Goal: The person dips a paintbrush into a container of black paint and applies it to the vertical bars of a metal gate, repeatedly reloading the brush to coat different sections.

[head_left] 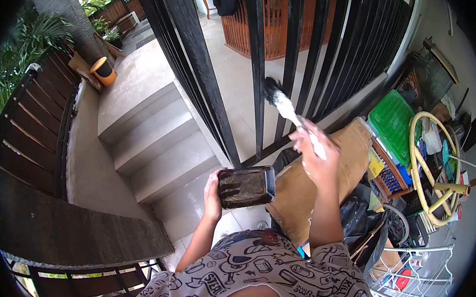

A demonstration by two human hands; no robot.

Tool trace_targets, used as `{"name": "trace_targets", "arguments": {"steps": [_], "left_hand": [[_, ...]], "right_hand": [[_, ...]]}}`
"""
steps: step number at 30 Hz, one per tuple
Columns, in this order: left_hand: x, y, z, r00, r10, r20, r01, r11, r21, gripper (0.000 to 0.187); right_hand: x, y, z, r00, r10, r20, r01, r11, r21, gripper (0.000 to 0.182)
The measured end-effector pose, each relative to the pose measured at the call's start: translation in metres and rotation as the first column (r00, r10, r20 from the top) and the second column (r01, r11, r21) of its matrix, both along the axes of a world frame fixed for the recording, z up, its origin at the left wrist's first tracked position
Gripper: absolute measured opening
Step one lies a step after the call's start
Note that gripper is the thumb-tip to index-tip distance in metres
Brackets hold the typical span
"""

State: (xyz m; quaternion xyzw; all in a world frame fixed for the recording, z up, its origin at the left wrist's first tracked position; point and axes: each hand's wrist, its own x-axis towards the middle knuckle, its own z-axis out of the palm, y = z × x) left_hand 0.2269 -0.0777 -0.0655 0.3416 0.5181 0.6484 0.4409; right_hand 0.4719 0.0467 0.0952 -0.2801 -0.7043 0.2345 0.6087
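Black paint loads the bristles of the paintbrush (284, 105) that your right hand (316, 153) grips closed around its pale handle, with the tip pressed against one of the black gate bars (259, 68) just far of you. It looks light and stiff in the handle but soft at the head, so a hold low on the handle, as you have it, seems to give good control; wet paint on the handle could make it slippery. Your left hand (212, 193) is wrapped shut around the end of the paint container (245, 187), a dark, paint-smeared tub held on its side just near of the bars and to the left of the brush hand. It is probably moderately heavy, and its streaked walls look slick, so a firm grasp at the end is sensible.

Beyond the bars lie a tiled floor and a wooden railing (256, 30). To the left, concrete steps (156, 143) drop away, with an orange and black bin (104, 70) far left and a dark slatted bench seat (31, 136) near left. To the right, a brown cardboard sheet (322, 192) sits under your right arm, beside a green crate (392, 122), a coiled yellow hose (427, 171) and a white wire rack (421, 274); this clutter crowds the right side.
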Motion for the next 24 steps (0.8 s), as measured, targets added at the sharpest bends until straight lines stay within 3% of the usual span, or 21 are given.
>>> {"name": "trace_targets", "arguments": {"steps": [3,7,11,14,16,17,20,24], "left_hand": [[0.001,-0.005,0.001,0.99,0.048,0.134,-0.044,0.999,-0.031,0.047],[-0.004,-0.007,-0.004,0.999,-0.033,-0.037,0.033,0.999,0.002,0.05],[0.005,-0.007,0.007,0.999,0.049,0.006,-0.049,0.999,0.008,0.048],[0.004,-0.008,0.002,0.998,0.046,-0.033,-0.045,0.999,0.019,0.047],[0.008,-0.008,0.005,1.0,0.015,0.012,-0.015,1.0,-0.006,0.047],[0.009,-0.009,0.006,0.999,-0.003,0.034,0.004,1.0,-0.018,0.047],[0.009,-0.01,0.004,0.999,0.004,-0.046,-0.002,0.999,0.044,0.046],[0.002,-0.016,0.003,0.996,0.076,-0.046,-0.077,0.997,-0.004,0.047]], "right_hand": [[0.004,-0.007,0.009,0.999,-0.042,-0.034,0.039,0.995,-0.087,0.027],[-0.014,0.037,0.009,0.994,0.105,0.006,-0.102,0.973,-0.209,0.022],[-0.007,0.007,0.019,0.998,0.059,0.0,-0.058,0.986,-0.155,0.022],[-0.009,0.009,0.022,0.999,0.015,0.031,-0.008,0.977,-0.211,0.023],[-0.016,0.042,0.017,0.98,-0.109,0.168,0.107,0.994,0.024,0.027],[-0.015,0.049,0.016,0.982,-0.026,0.185,0.042,0.996,-0.078,0.028],[-0.005,0.035,0.008,0.979,0.04,0.201,-0.016,0.993,-0.118,0.028],[0.014,-0.008,-0.001,1.0,-0.011,0.024,0.016,0.979,-0.204,0.03]]}}
